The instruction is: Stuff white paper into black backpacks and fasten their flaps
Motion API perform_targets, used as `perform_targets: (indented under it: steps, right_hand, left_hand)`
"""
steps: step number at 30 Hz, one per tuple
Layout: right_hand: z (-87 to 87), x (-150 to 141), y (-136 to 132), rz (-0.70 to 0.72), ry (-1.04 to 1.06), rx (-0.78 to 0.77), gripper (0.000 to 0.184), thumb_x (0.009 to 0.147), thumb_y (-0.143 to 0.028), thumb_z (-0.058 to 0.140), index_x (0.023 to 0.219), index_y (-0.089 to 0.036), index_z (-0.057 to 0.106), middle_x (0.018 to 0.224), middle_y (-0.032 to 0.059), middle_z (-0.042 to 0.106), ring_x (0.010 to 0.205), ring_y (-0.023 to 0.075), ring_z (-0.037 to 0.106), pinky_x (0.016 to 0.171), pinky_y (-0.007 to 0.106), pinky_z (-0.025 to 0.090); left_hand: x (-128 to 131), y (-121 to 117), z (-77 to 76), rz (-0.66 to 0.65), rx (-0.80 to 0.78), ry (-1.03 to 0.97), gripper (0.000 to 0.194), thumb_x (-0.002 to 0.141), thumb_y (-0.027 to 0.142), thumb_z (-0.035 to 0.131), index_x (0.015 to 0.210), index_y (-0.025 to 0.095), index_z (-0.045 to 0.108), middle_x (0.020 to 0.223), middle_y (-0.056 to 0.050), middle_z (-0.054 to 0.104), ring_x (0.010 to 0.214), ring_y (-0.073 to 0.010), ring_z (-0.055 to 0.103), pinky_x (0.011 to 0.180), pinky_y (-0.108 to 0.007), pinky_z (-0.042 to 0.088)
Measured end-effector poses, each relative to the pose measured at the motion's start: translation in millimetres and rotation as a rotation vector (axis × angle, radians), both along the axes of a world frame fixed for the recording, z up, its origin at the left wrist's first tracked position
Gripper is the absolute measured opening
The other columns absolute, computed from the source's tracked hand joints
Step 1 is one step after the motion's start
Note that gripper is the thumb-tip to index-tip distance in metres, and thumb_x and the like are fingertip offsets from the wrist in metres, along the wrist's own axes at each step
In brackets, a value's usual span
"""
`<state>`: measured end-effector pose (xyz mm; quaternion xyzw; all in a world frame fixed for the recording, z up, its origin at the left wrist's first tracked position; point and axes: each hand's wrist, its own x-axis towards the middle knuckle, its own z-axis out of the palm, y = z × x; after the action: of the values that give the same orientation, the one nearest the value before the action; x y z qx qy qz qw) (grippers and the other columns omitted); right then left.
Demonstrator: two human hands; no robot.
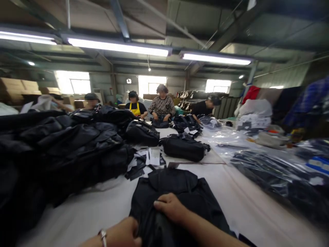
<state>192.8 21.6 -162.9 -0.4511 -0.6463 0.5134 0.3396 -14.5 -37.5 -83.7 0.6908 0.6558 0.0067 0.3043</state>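
Note:
A black backpack point(174, 181) lies flat before me on the pale table, its flap end pointing away. My right hand point(171, 207) is closed on the fabric of its front panel, thumb and fingers gathering a fold. Low on the left side, my left hand point(125, 233), with a bracelet at the wrist, curls its fingers around the bag's edge. The near end of the backpack runs out of the picture. Just beyond the flap lie paper tags and dark cards point(147, 159).
A large heap of black bags point(77, 147) fills the left side. Another black bag point(185, 147) lies farther up the table point(257, 212). Clear plastic-wrapped dark goods point(272, 175) spread along the right. Several people, one in a yellow apron point(135, 108), are around the far end.

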Motion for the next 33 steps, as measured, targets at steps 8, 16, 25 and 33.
perform_targets:
  steps: [8, 16, 25, 33]
  right_hand:
    - [-14.8, 10, -1, 0.044, 0.012, -0.259, 0.057, 0.073, -0.064, 0.068, 0.054, -0.018, 0.04, 0.05, -0.007, 0.032, 0.05, 0.007, 0.024, 0.049, 0.026, 0.018]
    - [-6.6, 19, 9, 0.0, 0.23, -0.352, 0.044, 0.065, -0.054, 0.077, 0.07, -0.015, 0.056, 0.059, -0.0039, 0.049, 0.056, 0.0096, 0.042, 0.056, 0.024, 0.03]
    - [6.2, 28, 18, 0.361, 0.327, -0.596, 0.044, 0.058, -0.045, 0.083, 0.069, -0.009, 0.062, 0.063, 0.0026, 0.06, 0.057, 0.0133, 0.055, 0.06, 0.026, 0.041]
    - [5.4, 19, 27, 0.318, 0.169, -0.627, 0.043, 0.051, -0.037, 0.087, 0.077, -0.01, 0.066, 0.065, 0.0012, 0.064, 0.054, 0.0121, 0.056, 0.055, 0.024, 0.042]
  left_hand:
    - [-18, 3, -18.9, 0.072, -0.156, -0.408, 0.017, 0.065, 0.036, 0.056, 0.067, 0.019, 0.056, 0.052, 0.005, 0.043, 0.051, -0.0114, 0.036, 0.05, -0.026, 0.024]
    - [-18, -4, -45.7, 0.275, -0.35, -0.854, 0.031, 0.059, 0.045, 0.06, 0.071, 0.02, 0.045, 0.057, 0.006, 0.047, 0.051, -0.0087, 0.04, 0.051, -0.023, 0.031]
    - [-21, -7, -37.6, 0.226, -0.273, -0.879, 0.031, 0.063, 0.044, 0.063, 0.073, 0.017, 0.051, 0.058, 0.006, 0.049, 0.051, -0.008, 0.038, 0.05, -0.023, 0.025]
    - [-18, -7, -36.7, 0.223, -0.218, -0.773, 0.03, 0.061, 0.044, 0.055, 0.073, 0.017, 0.054, 0.059, 0.005, 0.05, 0.052, -0.0097, 0.037, 0.049, -0.024, 0.025]
